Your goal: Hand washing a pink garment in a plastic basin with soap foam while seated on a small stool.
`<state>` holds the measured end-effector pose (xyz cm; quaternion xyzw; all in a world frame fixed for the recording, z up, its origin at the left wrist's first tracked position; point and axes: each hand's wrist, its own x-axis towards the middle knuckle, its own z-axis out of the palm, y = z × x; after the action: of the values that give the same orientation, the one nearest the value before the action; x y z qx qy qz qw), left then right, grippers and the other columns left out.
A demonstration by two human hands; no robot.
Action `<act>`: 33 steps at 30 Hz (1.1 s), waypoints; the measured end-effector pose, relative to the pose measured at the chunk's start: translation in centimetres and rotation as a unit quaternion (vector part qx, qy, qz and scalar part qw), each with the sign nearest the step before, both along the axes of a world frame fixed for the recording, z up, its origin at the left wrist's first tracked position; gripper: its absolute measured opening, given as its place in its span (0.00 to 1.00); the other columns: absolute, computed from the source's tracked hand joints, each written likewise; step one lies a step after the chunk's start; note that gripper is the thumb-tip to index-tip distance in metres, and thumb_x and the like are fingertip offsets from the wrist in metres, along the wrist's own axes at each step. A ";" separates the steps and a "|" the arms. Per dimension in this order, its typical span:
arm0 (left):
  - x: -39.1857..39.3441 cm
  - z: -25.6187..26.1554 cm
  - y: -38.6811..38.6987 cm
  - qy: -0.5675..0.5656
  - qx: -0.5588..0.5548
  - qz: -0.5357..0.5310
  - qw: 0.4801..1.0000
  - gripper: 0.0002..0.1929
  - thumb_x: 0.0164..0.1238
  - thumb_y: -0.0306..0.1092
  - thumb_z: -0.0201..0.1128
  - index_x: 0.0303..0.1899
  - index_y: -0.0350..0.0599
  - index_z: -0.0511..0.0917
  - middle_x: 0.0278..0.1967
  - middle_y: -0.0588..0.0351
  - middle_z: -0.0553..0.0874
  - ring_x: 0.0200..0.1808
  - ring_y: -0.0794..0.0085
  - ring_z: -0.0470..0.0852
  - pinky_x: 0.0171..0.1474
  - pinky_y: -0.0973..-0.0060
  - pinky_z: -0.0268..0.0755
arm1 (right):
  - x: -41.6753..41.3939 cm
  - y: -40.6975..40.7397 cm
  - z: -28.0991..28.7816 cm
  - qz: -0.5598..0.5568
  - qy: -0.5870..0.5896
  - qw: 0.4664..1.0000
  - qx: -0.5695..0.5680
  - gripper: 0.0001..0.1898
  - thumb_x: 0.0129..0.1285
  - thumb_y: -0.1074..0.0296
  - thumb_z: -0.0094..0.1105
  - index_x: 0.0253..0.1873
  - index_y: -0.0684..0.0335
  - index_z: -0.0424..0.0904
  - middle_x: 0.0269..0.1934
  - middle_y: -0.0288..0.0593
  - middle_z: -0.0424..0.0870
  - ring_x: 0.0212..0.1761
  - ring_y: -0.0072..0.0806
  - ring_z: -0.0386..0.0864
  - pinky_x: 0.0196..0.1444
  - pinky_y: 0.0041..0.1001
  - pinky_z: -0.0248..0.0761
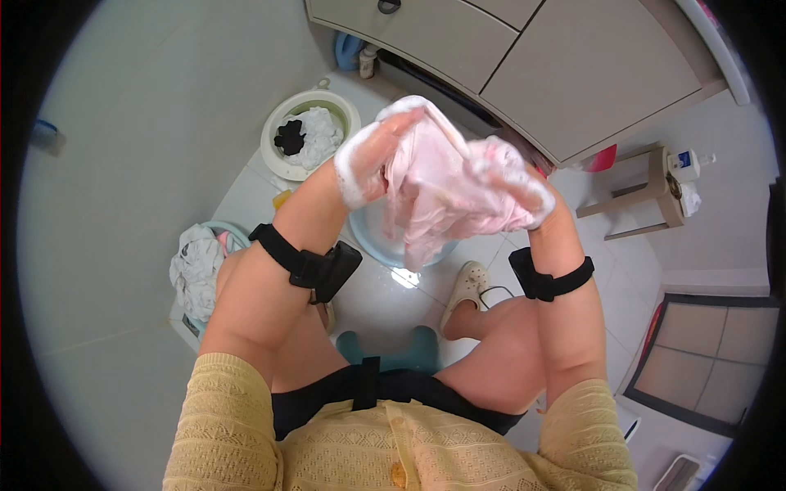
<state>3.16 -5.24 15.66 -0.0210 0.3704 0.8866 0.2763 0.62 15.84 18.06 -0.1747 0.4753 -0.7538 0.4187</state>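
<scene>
A wet pink cloth garment (439,178) hangs stretched between my two hands, covered in places with white suds. My left hand (374,159), foamy along the wrist and fingers, grips its left side. On the right, my right hand (513,184) clutches a bunched part of the cloth, and foam hides some of the fingers. Below the garment stands a light blue basin (374,242), partly hidden by the cloth. The garment's lower end dangles over the basin's near rim.
A pale round basin (268,144) holds white and black cloth. Whitish laundry (196,270) fills a blue tub at left. A beige cabinet (424,37) overhangs the far side. At right is a small stool (657,184) beside a pump bottle (683,164). Both forearms wear black strapped devices (334,270).
</scene>
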 end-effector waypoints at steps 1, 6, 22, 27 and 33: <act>-0.1 0.0 0.1 -0.019 0.015 0.013 1.000 0.17 0.67 0.45 0.50 0.49 0.42 0.73 0.44 0.54 0.81 0.45 0.70 0.80 0.51 0.71 0.72 | -0.3 0.5 -0.3 -0.001 0.000 1.000 0.000 0.15 0.52 0.70 0.60 0.45 0.67 0.73 0.38 0.40 0.78 0.38 0.25 0.78 0.37 0.24 0.74; -0.1 0.1 0.2 -0.027 -0.009 0.012 1.000 0.18 0.66 0.44 0.51 0.50 0.42 0.72 0.45 0.54 0.80 0.45 0.70 0.80 0.50 0.72 0.72 | -0.5 0.4 -1.3 -0.032 0.010 0.999 0.042 0.15 0.51 0.71 0.60 0.45 0.67 0.73 0.35 0.41 0.78 0.33 0.24 0.77 0.30 0.23 0.72; 1.4 3.6 0.3 0.105 -0.227 -0.245 0.937 0.27 0.54 0.37 0.64 0.56 0.38 0.69 0.50 0.55 0.77 0.50 0.75 0.73 0.54 0.77 0.63 | -1.2 0.8 -2.6 -0.169 0.181 0.967 -0.066 0.16 0.63 0.62 0.48 0.50 0.67 0.71 0.43 0.42 0.77 0.44 0.29 0.76 0.48 0.26 0.70; 1.1 1.1 -0.2 0.162 -0.083 0.048 0.982 0.17 0.65 0.32 0.52 0.54 0.40 0.71 0.50 0.55 0.77 0.52 0.73 0.73 0.54 0.76 0.65 | 0.7 -0.4 0.9 -0.137 -0.101 0.985 -0.026 0.18 0.64 0.59 0.48 0.52 0.67 0.70 0.44 0.41 0.77 0.44 0.27 0.77 0.45 0.24 0.72; 0.5 0.5 1.4 0.090 0.032 0.089 0.991 0.13 0.67 0.34 0.50 0.50 0.43 0.71 0.47 0.55 0.77 0.50 0.71 0.75 0.53 0.73 0.67 | -1.3 2.1 -3.4 -0.005 0.124 0.992 0.001 0.21 0.55 0.64 0.57 0.51 0.70 0.72 0.41 0.44 0.79 0.39 0.29 0.78 0.40 0.25 0.73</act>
<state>3.68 -3.85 16.17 0.0348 0.3621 0.9173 0.1618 -0.70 17.92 14.70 -0.2638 0.5250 -0.7282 0.3529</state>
